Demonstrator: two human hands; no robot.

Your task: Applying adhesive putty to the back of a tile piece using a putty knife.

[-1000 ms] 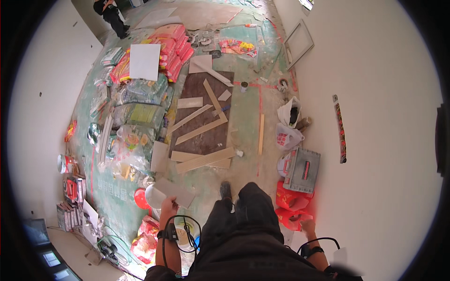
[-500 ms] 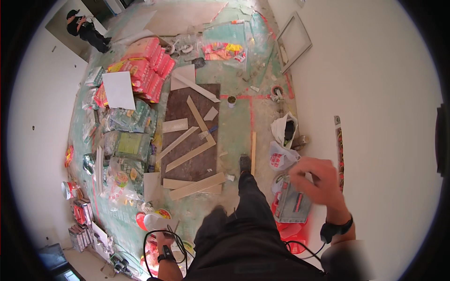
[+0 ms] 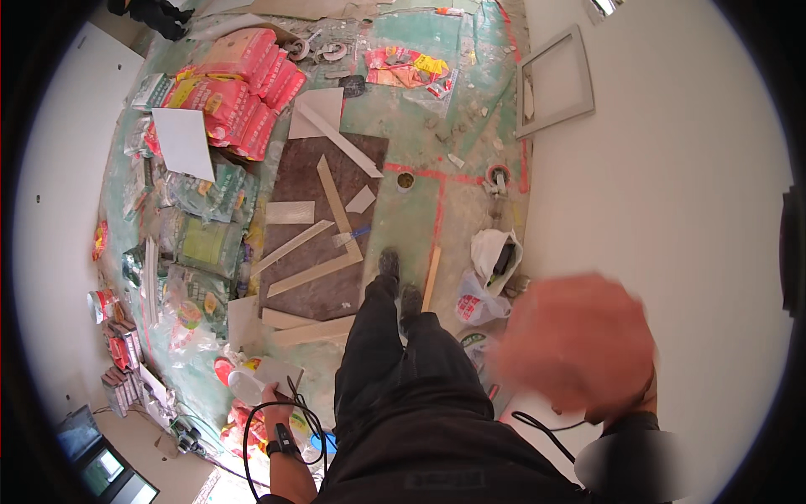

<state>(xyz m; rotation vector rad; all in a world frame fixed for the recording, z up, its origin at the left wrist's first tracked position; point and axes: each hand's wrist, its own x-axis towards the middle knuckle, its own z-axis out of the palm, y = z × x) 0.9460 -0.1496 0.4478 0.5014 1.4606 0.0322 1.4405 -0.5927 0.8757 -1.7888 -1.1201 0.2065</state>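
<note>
My left hand (image 3: 275,406) is low on the left, its fingers closed on the edge of a flat, pale tile piece (image 3: 285,375). A loop of black cable (image 3: 312,424) hangs around that wrist and hand. My right hand (image 3: 575,344) is raised close to the camera on the right, badly smeared by motion, so its fingers and anything in them cannot be made out. Ahead, a dark brown board (image 3: 315,189) lies on the floor, bearing several cut tile strips (image 3: 317,274) and a blue-handled tool (image 3: 357,232).
Red bags (image 3: 222,101) are stacked at the far left, with plastic-wrapped packages (image 3: 206,244) nearer. White plastic bags (image 3: 489,260) stand near the right wall. A small can (image 3: 405,181) sits beyond my feet. A grey frame (image 3: 554,82) leans on the right wall.
My view and body have shifted, and both feet now show beside the brown board. My right hand has come nearer the camera and blurred. My left hand stays low with the tile piece.
</note>
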